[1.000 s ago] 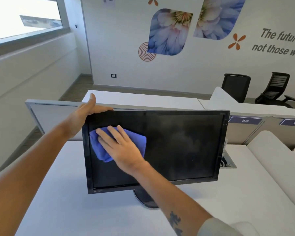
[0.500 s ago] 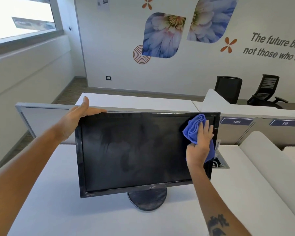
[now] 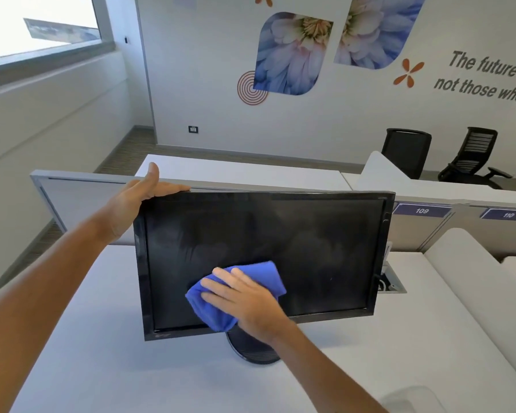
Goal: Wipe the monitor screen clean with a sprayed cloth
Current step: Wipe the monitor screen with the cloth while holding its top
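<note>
A black monitor [image 3: 310, 242] stands on a round base [image 3: 252, 351] on the white desk [image 3: 102, 368]; its dark screen shows faint smears. My left hand [image 3: 137, 201] grips the monitor's top left corner, thumb up and fingers along the top edge. My right hand [image 3: 245, 299] lies flat on a crumpled blue cloth [image 3: 265, 277], pressing it against the lower middle of the screen, just above the bottom bezel. No spray bottle is in view.
A grey partition [image 3: 72, 192] runs behind the monitor, with labels 109 [image 3: 422, 210] and 110 [image 3: 508, 215]. A cable port [image 3: 392, 283] sits in the desk right of the monitor. Two black office chairs [image 3: 405, 152] stand at the back right.
My right hand swept the cloth from the screen's left to its top right corner, then down to the lower middle. My left hand has stayed on the top left corner.
</note>
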The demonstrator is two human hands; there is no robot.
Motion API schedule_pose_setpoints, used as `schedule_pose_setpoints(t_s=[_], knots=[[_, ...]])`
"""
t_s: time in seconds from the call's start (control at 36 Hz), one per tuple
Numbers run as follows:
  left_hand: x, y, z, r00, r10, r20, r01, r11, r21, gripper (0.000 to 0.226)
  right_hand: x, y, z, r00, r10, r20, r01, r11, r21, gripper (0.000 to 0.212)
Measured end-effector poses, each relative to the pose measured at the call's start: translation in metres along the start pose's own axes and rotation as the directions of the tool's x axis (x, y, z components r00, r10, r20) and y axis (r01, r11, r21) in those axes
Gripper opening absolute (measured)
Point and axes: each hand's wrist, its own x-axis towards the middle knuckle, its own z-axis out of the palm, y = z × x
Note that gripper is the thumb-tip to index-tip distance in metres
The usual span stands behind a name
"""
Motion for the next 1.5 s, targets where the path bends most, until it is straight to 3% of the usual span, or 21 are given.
schedule_pose_setpoints(t_s=[0.11, 0.17, 0.22, 0.31, 0.36, 0.42, 0.47, 0.56, 0.67, 0.72, 0.78, 0.86, 0.92, 1.0, 1.08, 1.14, 1.19, 1.28, 1.33, 1.42, 1.5], knots=[[0.001, 0.001, 0.001, 1.000, -0.004, 0.003, 0.004, 1.000, -0.005, 0.083, -0.027, 0.051, -0.022, 0.933, 0.310, -0.181, -0.300, 0.951, 0.081, 0.047], [0.000, 0.002, 0.001, 1.000, -0.006, 0.003, 0.006, 1.000, 0.003, 0.083, -0.053, 0.077, -0.032, 0.776, 0.568, -0.274, -0.551, 0.822, 0.144, 0.059], [0.000, 0.002, 0.001, 1.000, -0.005, -0.002, 0.005, 1.000, 0.004, 0.082, -0.075, 0.096, -0.041, 0.524, 0.802, -0.285, -0.781, 0.587, 0.213, 0.078], [0.000, 0.002, 0.002, 1.000, -0.004, -0.002, 0.004, 1.000, -0.005, 0.081, -0.089, 0.105, -0.044, 0.169, 0.951, -0.258, -0.893, 0.259, 0.368, 0.094], [0.000, 0.003, 0.003, 1.000, 0.001, 0.008, -0.001, 1.000, -0.009, 0.082, -0.085, 0.100, -0.042, 0.080, 0.968, -0.237, -0.875, 0.182, 0.449, 0.100], [0.000, 0.003, 0.003, 1.000, 0.003, 0.020, -0.003, 1.000, -0.015, 0.084, -0.071, 0.093, -0.041, 0.047, 0.972, -0.229, -0.851, 0.158, 0.500, 0.101], [0.000, 0.003, 0.002, 1.000, 0.005, 0.022, -0.005, 1.000, -0.020, 0.083, -0.049, 0.081, -0.043, 0.123, 0.967, -0.224, -0.846, 0.220, 0.485, 0.093], [-0.002, 0.004, 0.000, 1.000, 0.002, 0.025, -0.002, 1.000, -0.020, 0.083, -0.013, 0.048, -0.034, 0.483, 0.849, -0.212, -0.770, 0.528, 0.358, 0.085], [-0.002, 0.005, 0.000, 1.000, -0.009, 0.007, 0.009, 1.000, -0.016, 0.079, 0.019, -0.021, -0.001, 0.888, 0.442, -0.124, -0.379, 0.859, 0.343, 0.079], [-0.002, 0.007, 0.001, 1.000, -0.022, 0.016, 0.022, 1.000, -0.009, 0.079, 0.021, -0.037, 0.014, 0.988, 0.150, -0.037, -0.135, 0.954, 0.267, 0.069], [-0.003, 0.009, 0.002, 0.999, -0.032, 0.023, 0.032, 0.999, -0.002, 0.081, 0.026, -0.034, 0.015, 0.999, -0.037, 0.020, 0.033, 0.984, 0.176, 0.063], [-0.004, 0.011, 0.002, 0.998, -0.060, 0.016, 0.060, 0.998, -0.001, 0.082, 0.033, -0.013, 0.003, 0.996, -0.063, -0.066, 0.068, 0.995, 0.076, 0.050], [-0.004, 0.011, 0.003, 0.996, -0.084, 0.009, 0.084, 0.996, 0.006, 0.083, 0.041, 0.006, -0.009, 0.967, 0.113, -0.229, -0.096, 0.992, 0.083, 0.046], [-0.003, 0.014, 0.004, 0.995, -0.100, 0.003, 0.100, 0.995, 0.003, 0.083, 0.067, 0.033, -0.032, 0.734, 0.488, -0.473, -0.441, 0.871, 0.215, 0.044], [-0.002, 0.013, 0.004, 0.994, -0.113, -0.006, 0.113, 0.994, 0.004, 0.086, 0.090, 0.038, -0.043, 0.602, 0.599, -0.527, -0.554, 0.790, 0.264, 0.045], [-0.002, 0.013, 0.003, 0.993, -0.113, -0.012, 0.113, 0.994, 0.009, 0.086, 0.092, 0.024, -0.036, 0.636, 0.582, -0.507, -0.530, 0.807, 0.261, 0.046], [-0.003, 0.012, 0.002, 0.994, -0.109, -0.017, 0.109, 0.994, 0.000, 0.086, 0.088, 0.001, -0.021, 0.770, 0.489, -0.410, -0.417, 0.872, 0.257, 0.048], [-0.006, 0.011, 0.001, 0.993, -0.111, -0.029, 0.111, 0.994, 0.003, 0.088, 0.067, -0.037, 0.008, 0.977, 0.139, -0.161, -0.108, 0.976, 0.189, 0.054], [-0.007, 0.010, 0.002, 0.994, -0.109, -0.024, 0.109, 0.994, 0.012, 0.088, 0.046, -0.056, 0.023, 0.997, -0.071, -0.031, 0.075, 0.986, 0.146, 0.056], [-0.008, 0.010, 0.002, 0.994, -0.106, -0.019, 0.106, 0.994, 0.027, 0.087, 0.043, -0.048, 0.023, 0.972, -0.228, 0.052, 0.220, 0.967, 0.128, 0.051], [-0.007, 0.012, 0.003, 0.992, -0.123, -0.027, 0.124, 0.992, 0.032, 0.090, 0.065, -0.016, 0.000, 0.975, -0.218, -0.049, 0.219, 0.975, 0.024, 0.041]])
